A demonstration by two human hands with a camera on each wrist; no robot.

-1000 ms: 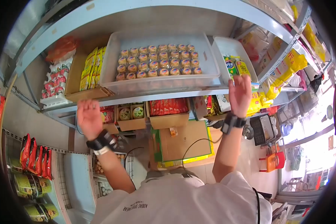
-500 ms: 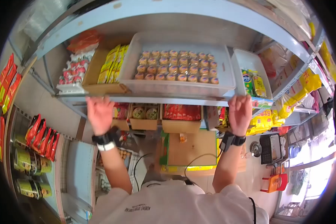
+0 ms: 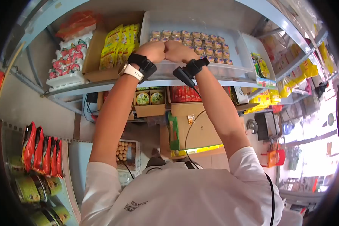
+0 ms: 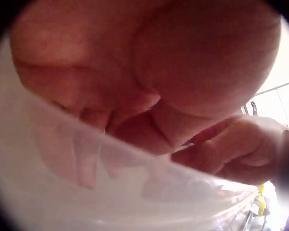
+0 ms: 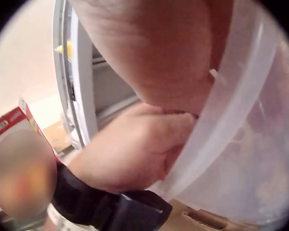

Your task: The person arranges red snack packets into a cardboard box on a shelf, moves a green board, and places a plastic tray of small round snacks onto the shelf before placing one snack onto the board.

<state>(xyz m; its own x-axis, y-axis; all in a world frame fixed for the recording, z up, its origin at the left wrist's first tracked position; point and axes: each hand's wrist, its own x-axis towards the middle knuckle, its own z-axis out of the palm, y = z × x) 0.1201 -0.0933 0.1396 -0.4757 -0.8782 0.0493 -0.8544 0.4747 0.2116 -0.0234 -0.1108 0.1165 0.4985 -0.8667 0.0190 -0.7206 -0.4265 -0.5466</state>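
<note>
Both hands reach over the front wall of a translucent plastic bin [image 3: 231,68] on the shelf. Inside stand rows of small round wrapped packs [image 3: 209,52]. My left hand [image 3: 151,52] and right hand [image 3: 180,52] are side by side above the front-left packs, knuckles up, fingertips turned down and hidden in the head view. Through the bin wall [image 4: 135,197] in the left wrist view, fingers of the left hand [image 4: 135,57] hang inside the rim. The right wrist view has the right hand [image 5: 159,43] above the left hand [image 5: 130,144]. What the fingertips hold, I cannot tell.
Left of the bin are a carton [image 3: 96,56] of yellow packets [image 3: 118,41] and a white tray with red-and-white packs [image 3: 69,60]. A white bin [image 3: 248,41] with green and yellow packets stands right. Below the shelf edge [image 3: 222,81] are cartons of red packets [image 3: 184,94] and round tubs [image 3: 157,98].
Both hands have moved forward and inward from apart in front of the shelf to close together over the bin's front wall. The head view has also shifted.
</note>
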